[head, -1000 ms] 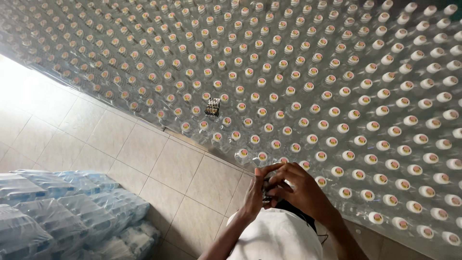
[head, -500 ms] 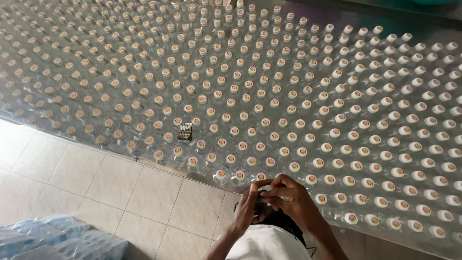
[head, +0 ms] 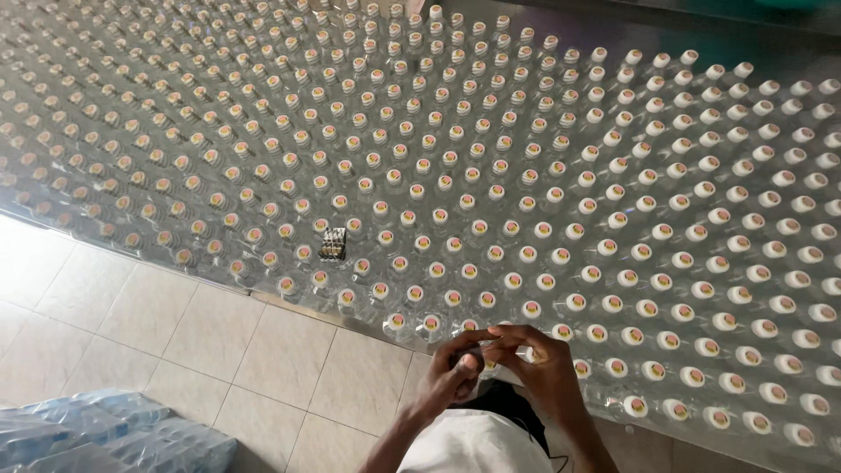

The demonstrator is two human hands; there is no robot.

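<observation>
Seen from above, as the head camera looks straight down, two bare hands meet at the lower middle of the frame. Left hand (head: 451, 375) and right hand (head: 536, 363) are pressed close together, fingertips touching, both curled around the top of one clear bottle (head: 487, 357) at the near edge of a huge field of bottles. Fingers of both hands are bent and pinched inward on the bottle's cap area; the cap itself is mostly hidden beneath them, so how firmly they grip cannot be told.

Filling the upper and right parts of the frame, hundreds of clear plastic bottles (head: 491, 166) stand upright in tight diagonal rows, each topped with a small pale cap. They rest on a shiny metal table (head: 289, 302) whose near edge runs diagonally from the left side down toward the lower middle. Among the bottles, left of centre near that edge, sits a small dark ridged object (head: 332, 244), standing out from the caps around it; what it is cannot be told.

Below the table edge, at lower left, lies a floor of pale square tiles (head: 175, 333). At the bottom left corner lie packs of bottles wrapped in bluish clear plastic (head: 96, 434). At the bottom centre, beneath the hands, the person's white shirt (head: 477, 447) shows, with forearms reaching up from it.
</observation>
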